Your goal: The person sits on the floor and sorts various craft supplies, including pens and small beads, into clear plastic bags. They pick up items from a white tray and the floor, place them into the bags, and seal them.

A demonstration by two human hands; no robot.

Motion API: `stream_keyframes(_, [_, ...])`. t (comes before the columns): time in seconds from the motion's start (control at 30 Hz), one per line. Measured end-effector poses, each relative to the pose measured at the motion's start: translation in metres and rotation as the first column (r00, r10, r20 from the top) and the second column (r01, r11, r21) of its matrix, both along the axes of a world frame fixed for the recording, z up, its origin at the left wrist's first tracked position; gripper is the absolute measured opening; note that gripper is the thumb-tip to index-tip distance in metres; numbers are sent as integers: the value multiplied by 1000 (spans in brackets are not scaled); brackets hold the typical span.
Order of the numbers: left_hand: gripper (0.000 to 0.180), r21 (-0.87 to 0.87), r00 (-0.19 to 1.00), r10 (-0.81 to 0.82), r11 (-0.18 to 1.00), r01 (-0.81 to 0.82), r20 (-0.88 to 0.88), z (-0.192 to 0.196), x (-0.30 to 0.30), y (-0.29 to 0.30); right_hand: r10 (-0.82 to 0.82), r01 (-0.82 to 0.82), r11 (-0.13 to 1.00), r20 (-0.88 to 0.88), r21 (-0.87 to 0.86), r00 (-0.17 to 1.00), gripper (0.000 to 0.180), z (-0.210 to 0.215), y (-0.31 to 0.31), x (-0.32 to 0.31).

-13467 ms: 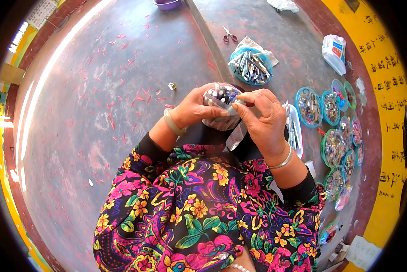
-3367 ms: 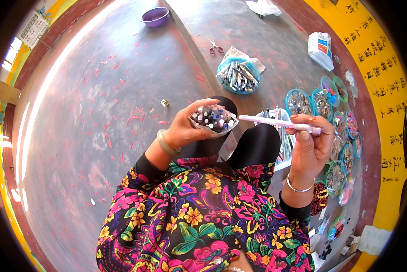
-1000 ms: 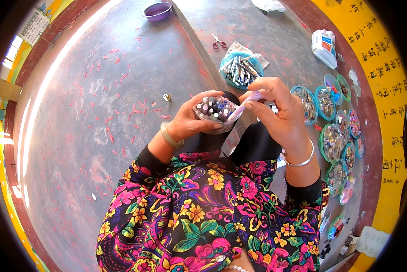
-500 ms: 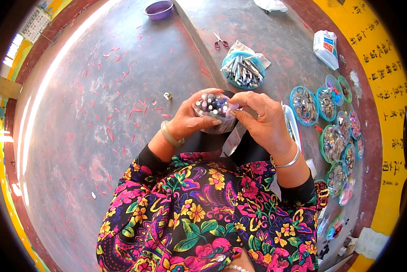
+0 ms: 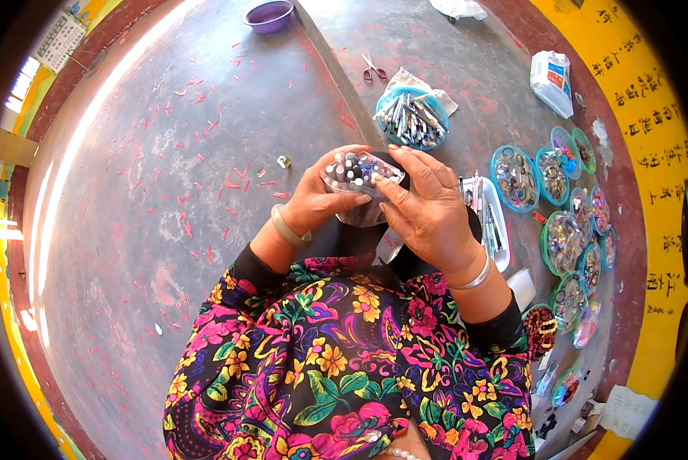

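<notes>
Pen container in left hand, right hand at rim, broad floor leftward

Left of the left hand, a grey concrete floor stretches to a white streak of light; right of the right hand, a yellow wall with black writing rises from a maroon border.

The concrete floor, yellow wall and filled baskets suggest a simple workroom
</notes>
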State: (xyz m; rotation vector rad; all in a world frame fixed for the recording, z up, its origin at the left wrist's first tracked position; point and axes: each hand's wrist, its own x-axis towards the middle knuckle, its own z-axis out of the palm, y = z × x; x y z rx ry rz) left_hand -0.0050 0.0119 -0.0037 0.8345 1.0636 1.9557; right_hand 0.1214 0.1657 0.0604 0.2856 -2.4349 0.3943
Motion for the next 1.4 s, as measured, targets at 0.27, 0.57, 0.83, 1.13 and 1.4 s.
stream_keyframes(0.27, [67, -34, 999, 26, 999, -27, -31, -3, 2, 4, -22, 22, 999, -1, 38, 1000, 41, -14, 4, 5])
stream_keyframes(0.57, [48, 46, 977, -29, 999, 20, 209, 25, 9, 23, 588, 50, -40, 18, -998, 809, 86, -53, 25, 20])
stream_keyframes(0.83, [53, 8, 963, -146, 989, 148, 228, 49, 31, 53, 505, 132, -143, 42, -981, 862, 39, -54, 29, 44])
stream_keyframes(1.13, [79, 3, 998, -46, 999, 46, -32, 42, 32, 37, 531, 16, -269, -134, -963, 837, 47, -81, 16, 38])
stream_keyframes(1.4, [70, -25, 984, -38, 999, 34, -172, 21, 14, 1, 558, 9, -222, -120, -975, 821, 52, -77, 9, 19])
